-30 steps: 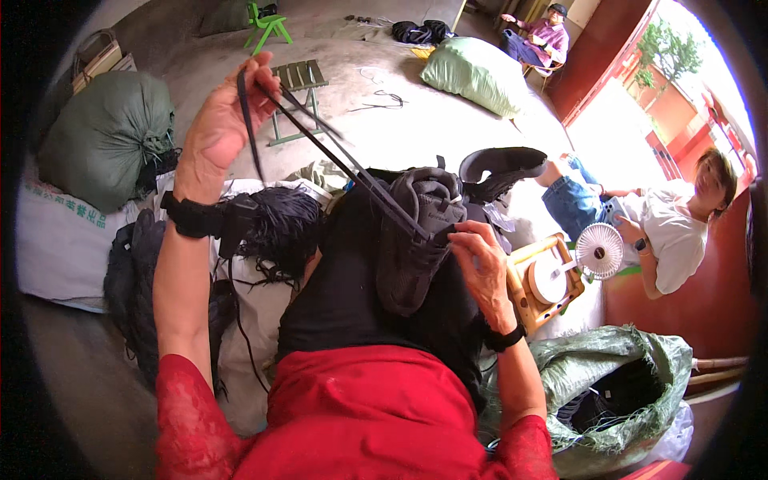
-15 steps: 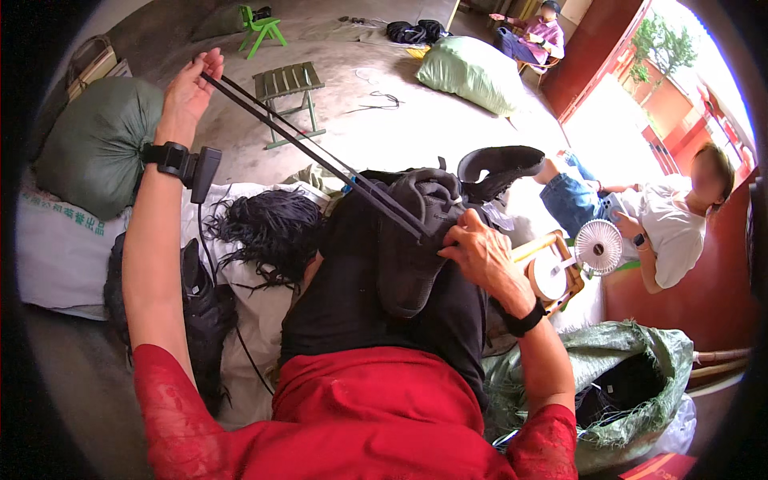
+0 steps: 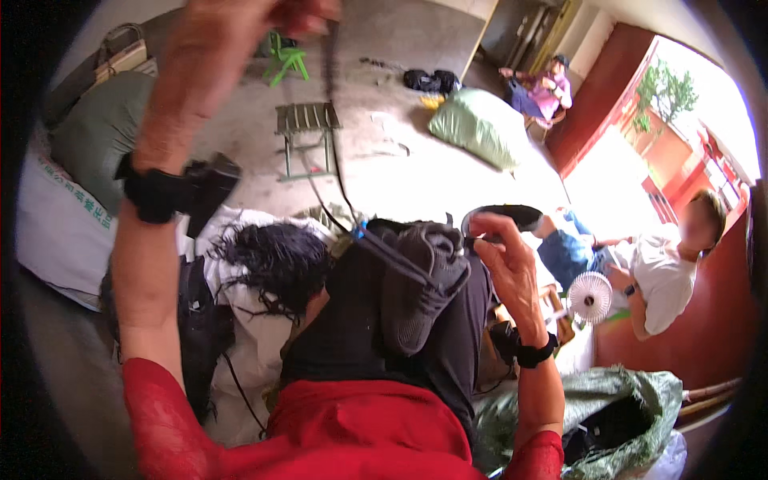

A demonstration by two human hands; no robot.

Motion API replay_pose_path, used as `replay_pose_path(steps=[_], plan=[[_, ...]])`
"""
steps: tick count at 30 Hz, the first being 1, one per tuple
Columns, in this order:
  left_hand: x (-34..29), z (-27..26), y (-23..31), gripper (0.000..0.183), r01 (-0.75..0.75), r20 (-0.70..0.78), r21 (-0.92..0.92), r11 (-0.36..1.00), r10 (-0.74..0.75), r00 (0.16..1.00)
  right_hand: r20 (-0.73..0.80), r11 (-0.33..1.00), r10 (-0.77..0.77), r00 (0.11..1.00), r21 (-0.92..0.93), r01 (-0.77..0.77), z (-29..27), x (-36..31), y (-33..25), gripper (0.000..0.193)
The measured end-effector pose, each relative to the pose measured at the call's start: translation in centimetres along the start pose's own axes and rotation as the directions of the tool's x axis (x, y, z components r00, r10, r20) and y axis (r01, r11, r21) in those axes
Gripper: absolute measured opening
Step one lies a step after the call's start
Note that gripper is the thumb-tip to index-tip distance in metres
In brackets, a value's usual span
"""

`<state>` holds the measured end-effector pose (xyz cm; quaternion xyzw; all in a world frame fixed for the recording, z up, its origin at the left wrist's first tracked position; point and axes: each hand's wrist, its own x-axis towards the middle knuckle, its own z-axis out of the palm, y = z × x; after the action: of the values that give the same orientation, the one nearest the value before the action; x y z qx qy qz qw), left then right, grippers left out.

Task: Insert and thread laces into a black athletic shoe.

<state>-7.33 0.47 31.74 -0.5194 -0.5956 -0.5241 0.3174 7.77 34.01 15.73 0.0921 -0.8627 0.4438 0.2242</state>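
Note:
A dark grey lace-up shoe [image 3: 416,308] rests on my lap, toe toward me. Its long black shoelace [image 3: 334,128] runs up and to the left, into my left hand [image 3: 300,14]. That hand is blurred and cut by the upper edge; its fingers close on the lace. Beside the shoe's opening, my right hand [image 3: 512,260] has its thumb and index finger bent toward each other; what is between them, if anything, I cannot make out. Another black shoe [image 3: 508,214], partly hidden, lies just beyond that hand. A small blue item [image 3: 358,230] shows by the lace.
To the left are a shaggy black bundle [image 3: 276,260] and a green sack [image 3: 92,140]. Ahead stands a folding stool [image 3: 308,118]. On the right are a small white fan [image 3: 590,300], a seated person [image 3: 660,260] and an open woven bag [image 3: 640,388]. Another person [image 3: 548,92] sits far back.
My left hand has risen toward the upper edge, moving right, with the lace. My right hand has lifted away from the shoe's lacing. The shoe's toe has shifted slightly toward me.

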Motion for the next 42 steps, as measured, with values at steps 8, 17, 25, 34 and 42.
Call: replay_pose_path(steps=[8,17,25,34,42], plan=[[3.3,5.2,6.4,0.023,-0.123,0.015,-0.038,0.992,0.123,0.992,0.341,0.842,-0.322,0.883,0.530,0.103,4.3,4.3,-13.4,0.042],[-1.7,3.9,4.0,0.033,0.206,-0.131,-0.369,0.906,-0.270,0.954,0.546,0.896,-0.214,0.810,0.439,-0.060,7.7,1.1,-14.8,0.034],[-2.4,7.2,3.3,0.060,0.199,-0.171,-0.617,0.762,-0.376,0.910,0.576,0.847,-0.113,0.809,0.481,-0.224,8.7,0.5,-10.7,0.037],[-2.4,8.5,2.9,0.050,0.249,-0.136,-0.728,0.638,-0.491,0.861,0.554,0.664,-0.040,0.832,0.636,-0.392,8.8,-1.1,-7.7,0.045],[-2.5,9.5,2.5,0.046,0.241,-0.137,-0.758,0.605,-0.510,0.849,0.618,0.706,-0.037,0.786,0.573,-0.417,8.4,-1.7,-6.0,0.046]])
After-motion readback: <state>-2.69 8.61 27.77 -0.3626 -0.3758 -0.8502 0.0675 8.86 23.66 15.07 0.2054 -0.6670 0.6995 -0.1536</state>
